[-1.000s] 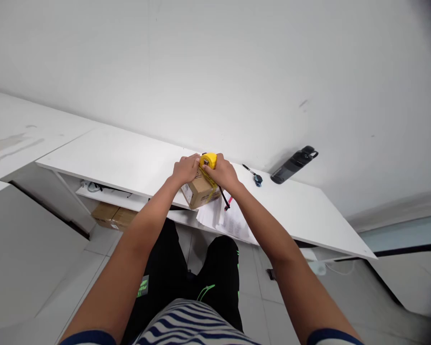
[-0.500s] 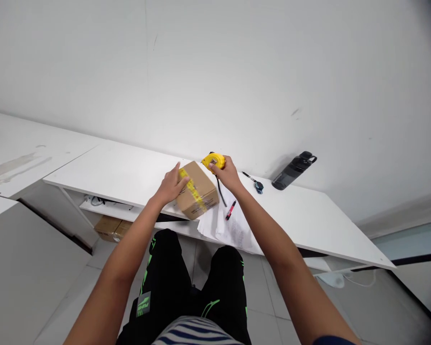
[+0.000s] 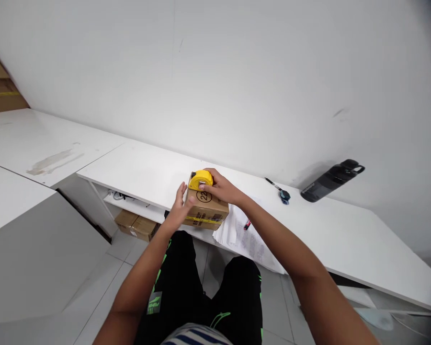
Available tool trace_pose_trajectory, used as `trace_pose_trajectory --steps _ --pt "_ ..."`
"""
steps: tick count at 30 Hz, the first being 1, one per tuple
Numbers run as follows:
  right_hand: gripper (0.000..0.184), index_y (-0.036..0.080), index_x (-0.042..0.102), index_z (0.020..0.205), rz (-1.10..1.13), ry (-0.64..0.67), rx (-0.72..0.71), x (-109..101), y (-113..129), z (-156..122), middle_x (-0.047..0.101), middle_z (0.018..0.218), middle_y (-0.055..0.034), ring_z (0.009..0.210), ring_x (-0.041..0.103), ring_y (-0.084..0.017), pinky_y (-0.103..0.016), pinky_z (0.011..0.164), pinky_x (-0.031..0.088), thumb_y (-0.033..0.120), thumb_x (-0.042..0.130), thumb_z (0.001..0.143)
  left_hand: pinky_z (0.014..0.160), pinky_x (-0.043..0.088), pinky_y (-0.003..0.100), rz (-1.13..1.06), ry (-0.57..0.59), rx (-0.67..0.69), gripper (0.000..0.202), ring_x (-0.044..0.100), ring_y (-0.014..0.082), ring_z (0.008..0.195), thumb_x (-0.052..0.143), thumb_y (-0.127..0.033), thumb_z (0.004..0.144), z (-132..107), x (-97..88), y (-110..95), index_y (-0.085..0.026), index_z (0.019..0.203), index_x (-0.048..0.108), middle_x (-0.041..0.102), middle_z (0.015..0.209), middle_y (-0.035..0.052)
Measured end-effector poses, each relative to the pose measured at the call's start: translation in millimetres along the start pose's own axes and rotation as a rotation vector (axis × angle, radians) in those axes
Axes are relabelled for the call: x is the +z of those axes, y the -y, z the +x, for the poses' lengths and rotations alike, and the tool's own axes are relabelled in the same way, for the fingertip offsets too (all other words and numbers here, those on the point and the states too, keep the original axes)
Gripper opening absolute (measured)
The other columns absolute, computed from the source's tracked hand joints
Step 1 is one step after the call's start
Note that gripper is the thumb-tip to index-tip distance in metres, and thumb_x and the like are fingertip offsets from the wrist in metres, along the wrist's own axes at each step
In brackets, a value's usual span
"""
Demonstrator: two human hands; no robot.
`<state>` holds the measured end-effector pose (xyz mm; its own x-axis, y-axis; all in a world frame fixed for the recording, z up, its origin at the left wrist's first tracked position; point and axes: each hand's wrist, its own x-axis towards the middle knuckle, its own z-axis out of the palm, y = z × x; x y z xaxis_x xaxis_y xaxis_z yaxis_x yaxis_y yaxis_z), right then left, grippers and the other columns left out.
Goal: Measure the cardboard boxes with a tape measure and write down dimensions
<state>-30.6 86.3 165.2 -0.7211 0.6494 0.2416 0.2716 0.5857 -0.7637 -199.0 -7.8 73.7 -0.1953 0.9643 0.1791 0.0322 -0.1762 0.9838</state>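
Observation:
My right hand [image 3: 222, 188] grips a yellow tape measure [image 3: 201, 179] over the top of a cardboard box [image 3: 215, 205]. The box carries a circled "22" and a strip of yellow tape, and it sits at the front edge of the white shelf. At the box's left side is my left hand [image 3: 178, 211], its fingers stretched out and thumb apart; whether it touches the box I cannot tell. Right of the box lie printed papers [image 3: 249, 239], with a red pen [image 3: 247, 224] on them, partly behind my right forearm.
A dark water bottle [image 3: 330, 181] leans in view at the right, near a small dark blue object with a strap [image 3: 283, 195]. Cardboard boxes [image 3: 136, 225] lie under the shelf [image 3: 147, 160]. More boxes [image 3: 3, 88] stand far left. The wall rises behind.
The box has been turned, so a face with "22" now shows on top. My right hand has brought the tape measure down over it. The view has swung left.

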Motion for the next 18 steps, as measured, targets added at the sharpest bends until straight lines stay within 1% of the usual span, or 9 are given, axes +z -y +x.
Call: trace_pose_trajectory --steps 2,3,6,8,12,15,18 --pt "0.055 0.022 0.041 0.132 -0.072 0.023 -0.034 1 2 0 0.059 0.121 -0.008 0.105 0.059 -0.023 -0.04 0.09 0.048 0.047 0.059 0.086 0.115 0.034 0.038 -0.012 -0.029 0.015 0.086 0.032 0.0254 0.144 0.061 -0.052 0.085 -11 12.7 -8 -0.028 0.154 0.016 0.025 0.16 0.0097" --pt "0.055 0.022 0.04 0.133 -0.1 0.033 -0.048 2 4 0 0.06 0.121 -0.0086 0.105 0.059 -0.023 -0.04 0.09 0.047 0.046 0.059 0.087 0.115 0.033 0.038 -0.008 -0.054 0.029 0.085 0.034 0.0252 0.143 0.062 -0.049 0.085 -15 17.7 -11 -0.027 0.154 0.018 0.027 0.159 0.0092" --pt "0.052 0.021 0.041 0.133 -0.171 0.069 -0.076 -2 12 -2 0.06 0.123 -0.0099 0.105 0.059 -0.024 -0.04 0.09 0.047 0.044 0.056 0.088 0.115 0.034 0.036 0.019 -0.114 0.06 0.074 0.04 0.0244 0.14 0.058 -0.046 0.088 -17 26.1 -13 -0.026 0.152 0.027 0.035 0.156 0.0071" --pt "0.049 0.022 0.043 0.131 -0.2 0.109 -0.075 -9 16 -4 0.059 0.123 -0.0099 0.104 0.059 -0.025 -0.041 0.089 0.048 0.044 0.055 0.089 0.113 0.038 0.035 0.025 -0.135 0.05 0.072 0.043 0.0245 0.137 0.057 -0.045 0.089 -16 27.0 -12 -0.026 0.152 0.028 0.038 0.154 0.007" --pt "0.045 0.024 0.048 0.127 -0.216 0.148 -0.015 -37 13 -21 0.06 0.121 -0.0082 0.103 0.059 -0.025 -0.04 0.087 0.049 0.045 0.056 0.088 0.108 0.043 0.035 0.007 -0.147 0.028 0.07 0.051 0.0241 0.131 0.055 -0.046 0.09 -13 25.2 -8 -0.025 0.152 0.03 0.045 0.15 0.0075" --pt "0.047 0.024 0.049 0.125 -0.214 0.119 0.078 -61 3 -45 0.06 0.122 -0.0071 0.104 0.059 -0.024 -0.039 0.087 0.049 0.046 0.059 0.085 0.11 0.042 0.035 0.026 -0.148 0.052 0.069 0.049 0.0237 0.133 0.056 -0.046 0.089 -13 25.2 -9 -0.025 0.151 0.033 0.044 0.151 0.0064" --pt "0.044 0.025 0.05 0.121 -0.228 0.094 0.175 -79 -7 -69 0.063 0.114 -0.0058 0.098 0.06 -0.024 -0.039 0.081 0.05 0.045 0.061 0.083 0.111 0.041 0.033 0.033 -0.15 0.053 0.068 0.047 0.0233 0.135 0.055 -0.044 0.09 -13 26.9 -14 -0.023 0.15 0.034 0.042 0.152 0.0065"
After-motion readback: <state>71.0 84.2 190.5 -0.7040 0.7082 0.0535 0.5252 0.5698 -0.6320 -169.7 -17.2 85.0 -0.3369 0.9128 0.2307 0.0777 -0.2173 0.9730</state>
